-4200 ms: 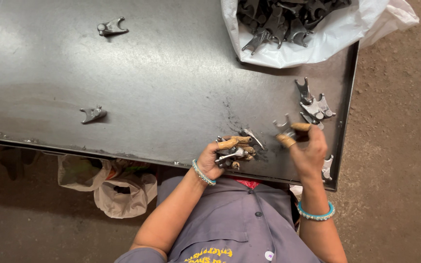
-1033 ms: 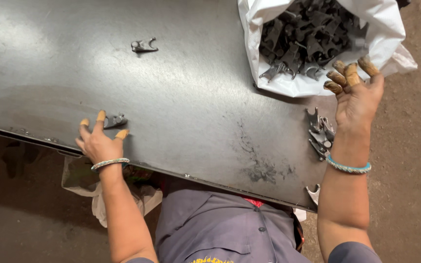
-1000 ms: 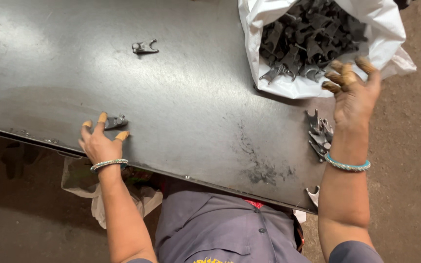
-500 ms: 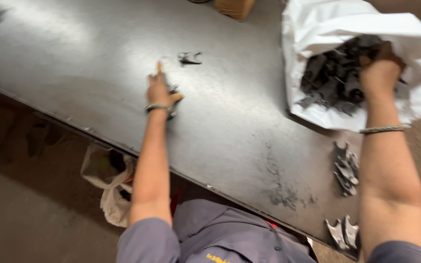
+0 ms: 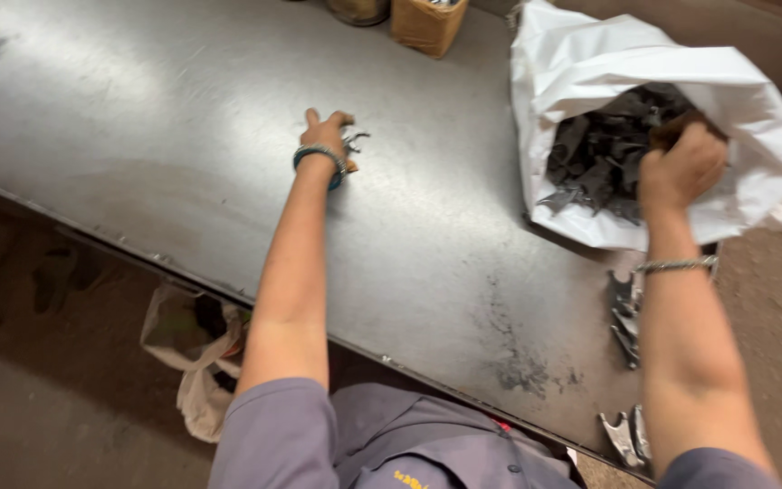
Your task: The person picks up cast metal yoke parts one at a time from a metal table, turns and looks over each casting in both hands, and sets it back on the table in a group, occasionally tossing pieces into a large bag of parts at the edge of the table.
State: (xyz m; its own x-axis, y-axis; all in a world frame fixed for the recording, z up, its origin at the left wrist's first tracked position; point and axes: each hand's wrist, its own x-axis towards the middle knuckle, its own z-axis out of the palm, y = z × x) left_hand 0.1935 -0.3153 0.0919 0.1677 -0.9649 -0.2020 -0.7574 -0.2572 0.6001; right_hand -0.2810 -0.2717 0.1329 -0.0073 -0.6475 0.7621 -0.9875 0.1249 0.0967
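Note:
My left hand [image 5: 326, 136] is stretched far out over the dark metal table [image 5: 156, 136], its fingers curled over a small dark metal part [image 5: 353, 141] lying there. My right hand [image 5: 681, 163] reaches into the mouth of a white sack [image 5: 590, 63] at the table's right, fingers closed among the dark metal parts [image 5: 599, 154] piled inside. What the right hand holds is hidden by the pile.
Several loose metal parts [image 5: 626, 312] lie near the table's right front edge, more parts [image 5: 624, 436] at the corner. A cardboard box [image 5: 427, 23] and a round container [image 5: 359, 9] stand at the far edge. A cloth bag [image 5: 192, 353] hangs below the table's front.
My left hand has stretched farther across the table onto a small part. My right hand went from the sack's rim down into the pile of parts inside.

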